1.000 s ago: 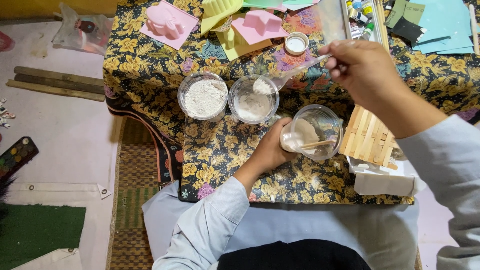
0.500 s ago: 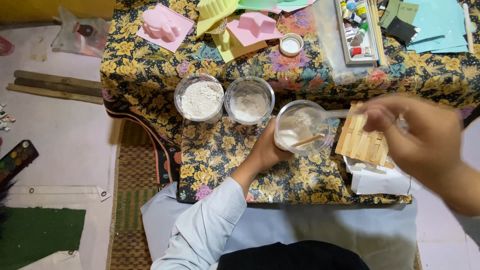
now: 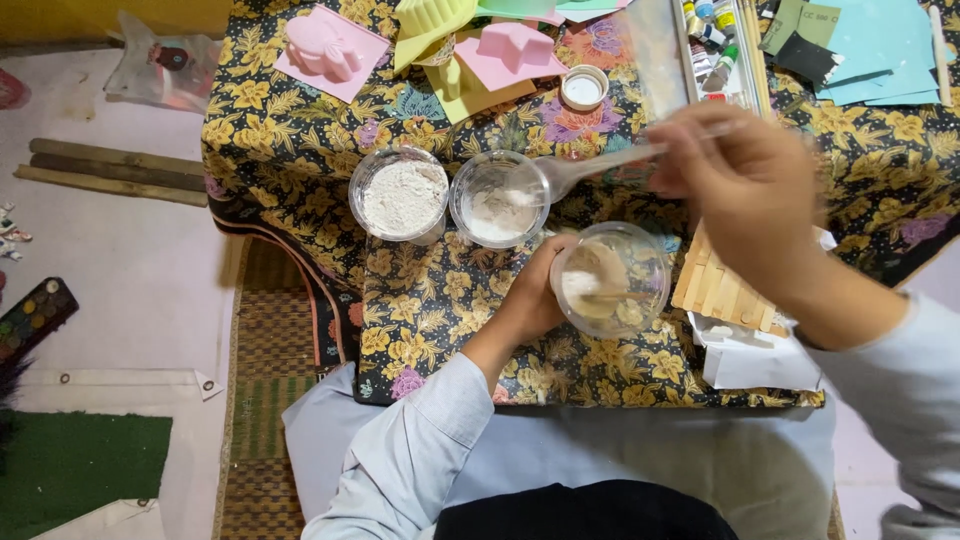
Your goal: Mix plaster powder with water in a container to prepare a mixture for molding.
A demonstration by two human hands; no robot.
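My left hand (image 3: 535, 295) grips the side of a clear plastic cup (image 3: 612, 280) that holds pale paste and a wooden stick. My right hand (image 3: 740, 190) holds a clear plastic spoon (image 3: 590, 168) by its handle, its bowl resting over the middle clear cup of white powder (image 3: 498, 200). A second cup of white powder (image 3: 400, 195) stands to the left of it. All three cups sit on a low table covered with a black and yellow floral cloth (image 3: 440, 300).
A bundle of wooden craft sticks (image 3: 715, 285) lies right of the held cup, on white paper. Pink moulds (image 3: 325, 45), a yellow-green mould (image 3: 432, 22), a small white jar (image 3: 583, 87), paint tubes (image 3: 715, 40) and teal paper sheets (image 3: 880, 50) crowd the far side. A paint palette (image 3: 30, 318) lies on the floor.
My right hand has swung the spoon from the right side of the table back to the middle powder cup. My left hand still holds the paste cup.
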